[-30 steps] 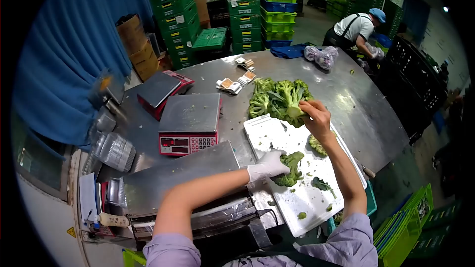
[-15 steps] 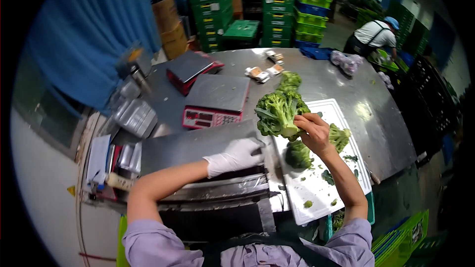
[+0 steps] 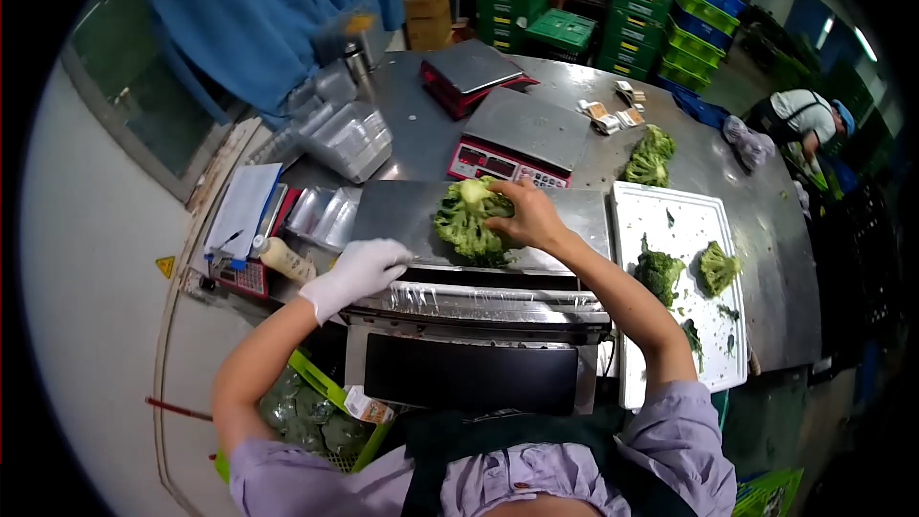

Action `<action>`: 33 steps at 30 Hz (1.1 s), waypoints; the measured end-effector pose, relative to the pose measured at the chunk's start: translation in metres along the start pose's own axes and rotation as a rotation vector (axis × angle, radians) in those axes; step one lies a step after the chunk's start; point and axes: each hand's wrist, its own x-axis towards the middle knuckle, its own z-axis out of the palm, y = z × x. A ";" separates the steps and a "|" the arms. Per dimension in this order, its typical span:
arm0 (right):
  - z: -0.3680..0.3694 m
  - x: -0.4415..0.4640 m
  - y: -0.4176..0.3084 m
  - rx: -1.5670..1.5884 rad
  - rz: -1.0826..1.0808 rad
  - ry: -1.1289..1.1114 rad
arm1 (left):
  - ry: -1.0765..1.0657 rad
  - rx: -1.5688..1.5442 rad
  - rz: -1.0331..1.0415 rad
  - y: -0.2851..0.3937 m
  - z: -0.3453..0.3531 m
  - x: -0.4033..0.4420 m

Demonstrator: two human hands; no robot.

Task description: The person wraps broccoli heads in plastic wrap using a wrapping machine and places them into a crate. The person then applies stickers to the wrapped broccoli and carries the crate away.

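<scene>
My right hand (image 3: 529,217) is bare and grips a broccoli head (image 3: 469,222), cut stem turned up toward me. The broccoli is over the flat metal plate (image 3: 392,213) of a wrapping machine; whether it touches the plate I cannot tell. My left hand (image 3: 362,273), in a white glove, is at the plate's front left corner. Its fingers are bent and pressed together, and what they may pinch is hidden. Clear plastic film (image 3: 479,301) runs along the machine's front, just right of the glove.
On a white cutting board (image 3: 684,201) lie broccoli pieces (image 3: 718,268) and scraps. Another broccoli head (image 3: 651,156) sits behind it. Two scales (image 3: 526,134) stand behind the plate, clear plastic trays (image 3: 349,139) to the left. A co-worker (image 3: 804,115) bends over at far right.
My right hand has carried the broccoli from above the cutting board left to the metal plate, turning its stem upward. My left hand has shifted left along the machine's front. The view has turned left.
</scene>
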 end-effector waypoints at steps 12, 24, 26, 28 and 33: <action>-0.016 -0.117 0.019 -0.472 -0.799 -0.379 | -0.029 0.324 0.483 -0.020 0.049 -0.014; -0.158 -0.130 -0.093 0.530 0.186 -0.372 | -0.119 -1.158 0.051 0.014 -0.087 -0.047; -0.172 -0.096 -0.098 0.729 0.054 -0.060 | 0.147 -1.184 0.135 0.021 -0.132 -0.022; -0.157 -0.041 -0.073 0.786 0.042 0.186 | 0.378 -1.238 0.021 0.032 -0.136 0.019; -0.055 0.025 0.036 0.263 0.279 -0.234 | 0.165 -0.904 -0.133 -0.050 -0.019 0.112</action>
